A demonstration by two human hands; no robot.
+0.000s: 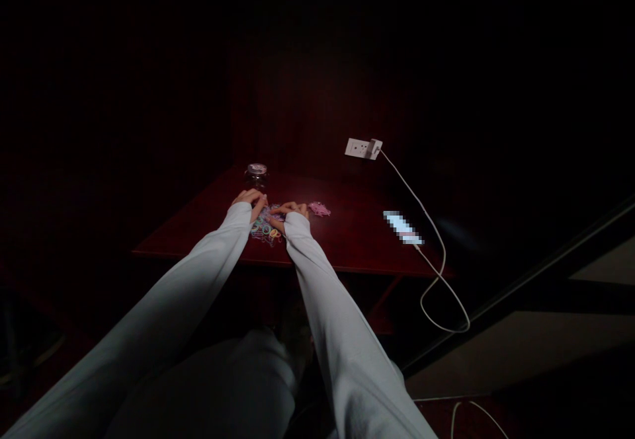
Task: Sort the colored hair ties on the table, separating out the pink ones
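A loose pile of multicoloured elastic bands (268,231) lies near the front edge of a dark red table. My left hand (248,198) is at the pile's left side, fingers curled and thumb tip close to the index fingertip; anything pinched there is too small to make out. From the right, my right hand (294,211) reaches over the same pile. Its thumb and index finger are apart, with the bands between and beneath them. Just beyond my right hand sits a separate small heap of pink elastic bands (320,209).
A lidded clear jar (256,173) stands behind my left hand. To the right lies a phone (403,227) with a lit, blurred screen. Its white cable (421,207) runs to a plug in the wall outlet (363,148) and loops past the table edge. The surroundings are dark.
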